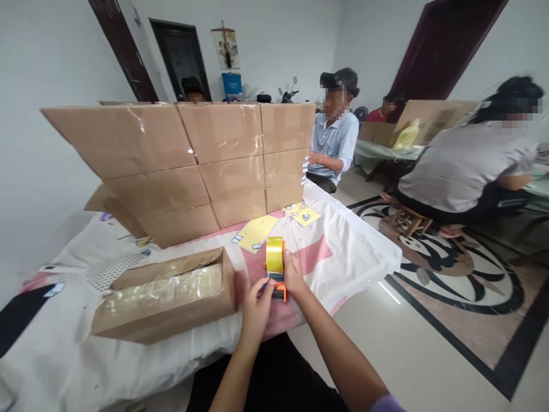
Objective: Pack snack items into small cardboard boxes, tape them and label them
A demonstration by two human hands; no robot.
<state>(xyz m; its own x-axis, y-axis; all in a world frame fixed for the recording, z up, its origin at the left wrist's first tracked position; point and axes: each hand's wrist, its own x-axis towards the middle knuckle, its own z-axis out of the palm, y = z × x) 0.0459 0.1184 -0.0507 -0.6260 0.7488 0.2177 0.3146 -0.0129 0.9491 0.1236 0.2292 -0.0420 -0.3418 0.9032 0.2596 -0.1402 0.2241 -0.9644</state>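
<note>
Both my hands hold an orange tape dispenser (278,281) with a yellow roll of tape (275,255) on top. My left hand (255,309) grips its lower front end. My right hand (294,273) wraps its right side. The dispenser hangs just right of a brown cardboard box (169,297), whose top flaps stand partly apart over a clear plastic-wrapped filling. The box lies on a table covered with a white and pink cloth (343,252).
A wall of sealed cardboard boxes (193,166) is stacked at the back of the table. Yellow sticker sheets (256,233) lie before it. Other people sit at the right: one in a light blue shirt (337,140), one in grey (467,166) on a stool.
</note>
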